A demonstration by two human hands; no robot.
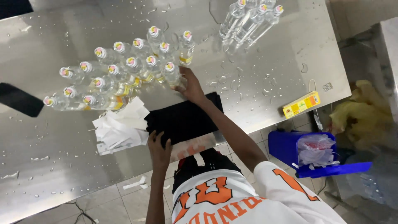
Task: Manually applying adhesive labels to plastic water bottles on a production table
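My right hand (pixel 188 85) reaches across a wet steel table (pixel 269 62) and is closed around a clear plastic bottle (pixel 172 74) at the near right edge of a group of several capped bottles (pixel 120 74) with yellow labels. A black cloth (pixel 182 118) lies on the table edge under my right forearm. Fingers of my left hand (pixel 159 145) rest on the near left corner of that cloth. Beside this hand, to the left, lies a loose pile of white paper pieces (pixel 118 128).
Several more clear bottles (pixel 248 18) stand at the far right of the table. A small yellow box (pixel 301 104) sits near the right edge. A dark flat object (pixel 18 99) lies at the left. On the floor stand a blue bin (pixel 306 151) and a yellow bag (pixel 360 112).
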